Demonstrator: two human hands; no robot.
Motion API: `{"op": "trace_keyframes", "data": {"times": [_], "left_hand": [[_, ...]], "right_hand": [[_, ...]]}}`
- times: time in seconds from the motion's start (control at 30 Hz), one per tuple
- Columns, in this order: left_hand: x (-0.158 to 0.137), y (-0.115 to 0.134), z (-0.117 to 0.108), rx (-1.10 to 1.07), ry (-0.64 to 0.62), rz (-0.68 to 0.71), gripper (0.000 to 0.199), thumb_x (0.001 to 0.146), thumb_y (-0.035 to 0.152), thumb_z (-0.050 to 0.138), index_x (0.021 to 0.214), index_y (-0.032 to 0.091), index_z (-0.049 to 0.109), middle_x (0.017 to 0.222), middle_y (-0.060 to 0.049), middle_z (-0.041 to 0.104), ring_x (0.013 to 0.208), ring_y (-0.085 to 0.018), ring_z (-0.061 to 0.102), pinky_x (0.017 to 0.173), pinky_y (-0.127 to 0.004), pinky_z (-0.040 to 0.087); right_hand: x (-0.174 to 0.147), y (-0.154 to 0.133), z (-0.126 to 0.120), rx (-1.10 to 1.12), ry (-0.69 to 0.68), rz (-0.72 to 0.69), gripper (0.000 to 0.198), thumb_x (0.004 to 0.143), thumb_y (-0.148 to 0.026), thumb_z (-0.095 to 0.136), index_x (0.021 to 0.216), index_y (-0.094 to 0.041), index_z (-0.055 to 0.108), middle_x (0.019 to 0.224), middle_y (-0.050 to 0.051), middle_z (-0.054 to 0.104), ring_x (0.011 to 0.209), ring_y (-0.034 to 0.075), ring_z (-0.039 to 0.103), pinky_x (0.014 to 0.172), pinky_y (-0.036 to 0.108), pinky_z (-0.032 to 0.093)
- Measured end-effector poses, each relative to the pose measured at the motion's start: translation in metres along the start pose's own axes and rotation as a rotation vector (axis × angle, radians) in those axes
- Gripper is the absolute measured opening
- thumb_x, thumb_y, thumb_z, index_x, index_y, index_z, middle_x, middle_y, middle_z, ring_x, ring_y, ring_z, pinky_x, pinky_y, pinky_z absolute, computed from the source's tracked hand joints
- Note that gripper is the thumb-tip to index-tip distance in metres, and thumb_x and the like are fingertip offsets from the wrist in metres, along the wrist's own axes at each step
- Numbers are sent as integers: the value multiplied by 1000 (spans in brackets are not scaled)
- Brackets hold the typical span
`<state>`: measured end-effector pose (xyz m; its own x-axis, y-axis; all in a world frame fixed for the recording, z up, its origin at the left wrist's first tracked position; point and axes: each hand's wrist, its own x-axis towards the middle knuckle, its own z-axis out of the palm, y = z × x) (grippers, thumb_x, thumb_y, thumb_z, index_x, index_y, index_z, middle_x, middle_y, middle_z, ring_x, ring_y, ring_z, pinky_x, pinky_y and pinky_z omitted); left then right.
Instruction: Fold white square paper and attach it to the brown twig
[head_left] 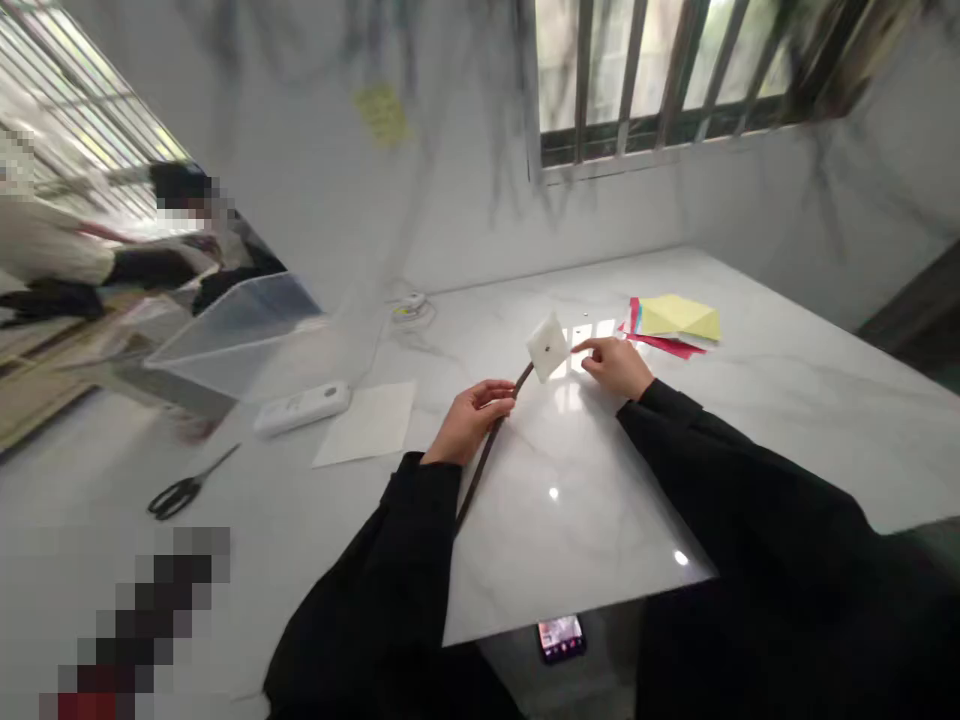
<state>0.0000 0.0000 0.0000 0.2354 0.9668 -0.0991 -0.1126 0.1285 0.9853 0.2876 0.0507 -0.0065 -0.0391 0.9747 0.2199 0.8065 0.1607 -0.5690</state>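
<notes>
Stick [486, 455]: one, dark and thin, ahead of me above the table [810, 420]; its long axis slants from beside my left sleeve [405, 540] up and away to the right.
Square [541, 355]: one, white, at the stick's far end, tilted with a corner upward, one dark dot near its middle.
Left hand [469, 420]: fingers and thumb closed on the stick, just below the square.
Right hand [619, 368]: well apart from my left, index finger stretched toward the square's right edge, thumb away from it, nothing seen in its grip; whether the fingertip touches, I can't tell.
Nearer: the square lies between my hands and a little beyond them; my right fingertip is closest to it, while my left has the stick.
Paper [679, 315]: one pile beyond my right hand, yellow on top, red edges showing; too overlapped to count.
Left side: one white sheet [366, 424], one power strip [304, 407] just beside it, one pair of scissors [180, 493], one clear bin [232, 330].
Phone [562, 638]: one, lit, below the table's near edge.
Wall [450, 200]: one yellow note [381, 113].
People [52, 240]: two, far left.
</notes>
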Motion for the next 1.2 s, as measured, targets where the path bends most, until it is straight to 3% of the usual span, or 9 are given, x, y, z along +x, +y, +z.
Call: {"op": "trace_keyframes", "data": {"times": [0.2, 0.37, 0.43, 0.53, 0.63, 0.87, 0.97, 1.07, 1.2], "left_hand": [[-2, 3, 2, 20, 3, 12, 45, 63, 35, 96, 101, 17, 78, 93, -4, 74, 75, -12, 59, 74, -27, 46], [-2, 2, 1, 16, -5, 14, 45, 64, 35, 96, 102, 18, 78, 92, -4, 74, 75, -12, 59, 73, -27, 46], [-2, 2, 1, 17, -9, 4, 46, 64, 34, 96, 103, 18, 78, 92, -4, 74, 76, -12, 60, 73, -26, 45], [-2, 3, 2, 20, -7, 1, 46, 63, 33, 96, 102, 17, 78, 93, -4, 74, 77, -12, 60, 73, -26, 45], [-3, 5, 3, 12, -4, 3, 44, 63, 33, 96, 101, 18, 78, 92, -4, 74, 76, -12, 60, 74, -26, 46], [-4, 7, 5, 9, 0, -1, 44, 62, 32, 96, 100, 17, 78, 92, -4, 74, 77, -12, 60, 75, -26, 47], [-3, 6, 4, 5, 4, 2, 44, 63, 32, 96, 101, 17, 78, 93, -4, 74, 77, -12, 61, 73, -26, 46], [-3, 5, 4, -2, 5, 8, 44, 63, 32, 96, 101, 17, 79, 93, -4, 74, 75, -11, 60, 72, -25, 46], [-2, 5, 3, -20, -2, 3, 43, 63, 31, 97, 100, 18, 79, 92, -3, 74, 75, -11, 60, 73, -25, 46]], "right_hand": [[-1, -1, 1, -1, -48, 15, 26, 86, -18, 61, 90, -21, 87, 72, 3, 70, 68, 17, 57, 67, 28, 37], [-2, -1, 0, 72, 26, -7, 63, 82, -14, 59, 144, -17, 69, 63, -3, 63, 62, 16, 54, 67, 27, 37], [-1, 0, 0, 86, 17, -31, 68, 83, -13, 59, 151, -18, 63, 63, -4, 64, 62, 16, 55, 69, 26, 38], [0, 3, 2, 49, -79, -22, 39, 85, -14, 59, 114, -19, 85, 66, 0, 66, 64, 16, 55, 68, 27, 38], [1, 5, 3, 29, -118, -12, 27, 85, -14, 60, 86, -20, 86, 68, 2, 67, 65, 16, 56, 67, 27, 37], [2, 3, 1, 85, -72, 24, 40, 83, -14, 60, 116, -16, 83, 64, -1, 62, 62, 15, 50, 68, 27, 37], [1, -3, 1, 179, -183, 31, 52, 84, -17, 59, 132, -13, 77, 59, -4, 56, 59, 14, 46, 65, 27, 36], [-2, -9, 1, 206, -367, -16, 38, 85, -21, 57, 110, -17, 86, 54, -5, 49, 57, 13, 44, 62, 27, 34], [-3, -10, 0, 129, -271, 15, 28, 85, -24, 60, 90, -21, 87, 61, -1, 59, 64, 15, 53, 67, 27, 38]]}}
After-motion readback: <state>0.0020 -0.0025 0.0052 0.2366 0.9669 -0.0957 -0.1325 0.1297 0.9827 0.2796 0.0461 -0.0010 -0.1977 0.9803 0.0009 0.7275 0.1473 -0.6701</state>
